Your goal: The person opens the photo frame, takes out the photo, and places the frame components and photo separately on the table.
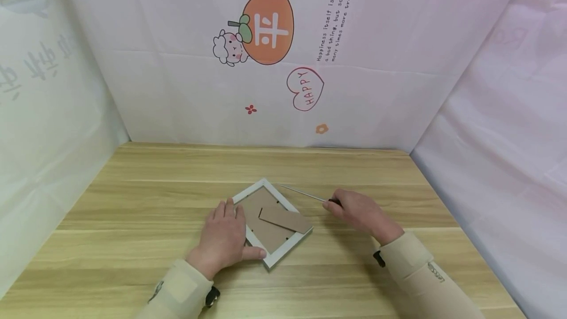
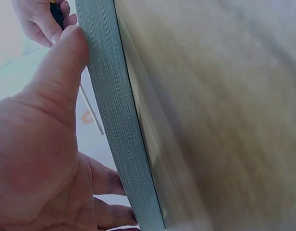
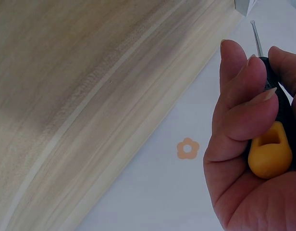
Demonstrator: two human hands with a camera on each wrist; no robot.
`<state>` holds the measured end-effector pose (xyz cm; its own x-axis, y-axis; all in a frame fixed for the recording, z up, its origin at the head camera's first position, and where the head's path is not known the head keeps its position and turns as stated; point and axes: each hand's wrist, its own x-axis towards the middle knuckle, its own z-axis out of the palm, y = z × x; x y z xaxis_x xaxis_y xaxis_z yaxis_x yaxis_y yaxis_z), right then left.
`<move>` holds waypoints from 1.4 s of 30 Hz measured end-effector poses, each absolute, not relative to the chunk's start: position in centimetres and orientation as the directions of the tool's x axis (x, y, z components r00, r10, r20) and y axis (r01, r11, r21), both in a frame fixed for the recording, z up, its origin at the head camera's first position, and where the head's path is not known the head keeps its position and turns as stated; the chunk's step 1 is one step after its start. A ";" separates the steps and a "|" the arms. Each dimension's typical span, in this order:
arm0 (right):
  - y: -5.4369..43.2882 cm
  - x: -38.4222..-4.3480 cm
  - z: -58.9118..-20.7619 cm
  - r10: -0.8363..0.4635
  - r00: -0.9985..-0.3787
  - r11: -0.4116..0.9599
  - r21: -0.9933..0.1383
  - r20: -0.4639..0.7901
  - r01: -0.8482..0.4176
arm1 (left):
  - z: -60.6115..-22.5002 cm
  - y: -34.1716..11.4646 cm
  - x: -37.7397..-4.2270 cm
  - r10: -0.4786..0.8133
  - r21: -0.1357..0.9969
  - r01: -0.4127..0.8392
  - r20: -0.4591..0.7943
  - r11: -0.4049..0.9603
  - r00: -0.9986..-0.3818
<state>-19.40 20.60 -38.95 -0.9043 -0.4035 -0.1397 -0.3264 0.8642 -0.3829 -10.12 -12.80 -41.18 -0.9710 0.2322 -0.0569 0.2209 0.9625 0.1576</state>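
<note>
A white picture frame (image 1: 289,248) lies back side up on the table, turned cornerwise, with a brown backing board (image 1: 252,206) and a flat stand leg (image 1: 285,220). Small dark tabs dot the inner rim. My left hand (image 1: 223,237) rests on the frame's left side, fingers extended over the rim and thumb along the near corner. In the left wrist view the thumb lies on the frame's grooved edge (image 2: 112,106). My right hand (image 1: 361,211) grips a screwdriver (image 3: 271,156) by its black and yellow handle. Its thin shaft (image 1: 303,193) points left, the tip near the frame's far corner.
The wood-grain table (image 1: 177,171) runs back to a white printed cloth (image 1: 186,97). Cloth walls also stand on the left (image 1: 57,112) and right (image 1: 500,161) sides.
</note>
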 end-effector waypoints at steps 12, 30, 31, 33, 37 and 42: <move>20.6 -19.5 -39.1 -0.406 -0.902 0.862 -0.390 -0.145 -0.325 | -41.3 -12.1 -9.9 0.194 0.129 0.187 -0.042 0.974 -0.980; 20.9 -19.6 -39.3 -0.400 -0.906 0.861 -0.396 -0.140 -0.319 | -41.5 -10.9 -9.5 0.156 0.066 0.157 0.021 0.985 -0.988; 20.9 -19.6 -39.3 -0.400 -0.906 0.861 -0.398 -0.141 -0.318 | -41.4 -10.8 -9.5 0.151 0.058 0.153 0.024 0.987 -0.988; 20.9 -19.6 -39.3 -0.399 -0.906 0.860 -0.399 -0.139 -0.318 | -41.3 -10.6 -9.4 0.145 0.048 0.146 0.030 0.988 -0.989; 20.9 -19.5 -39.4 -0.399 -0.907 0.860 -0.398 -0.134 -0.319 | -41.3 -10.3 -9.2 0.132 0.026 0.133 0.022 0.991 -0.991; 20.9 -19.5 -39.4 -0.399 -0.907 0.858 -0.401 -0.131 -0.320 | -41.2 -10.1 -9.0 0.131 0.012 0.132 0.037 0.991 -0.991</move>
<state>-19.50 20.89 -39.36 -0.9074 -0.3994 -0.1309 -0.3199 0.8583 -0.4013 -8.97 -10.09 -41.23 -0.9907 0.1310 0.0375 0.1315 0.9912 0.0118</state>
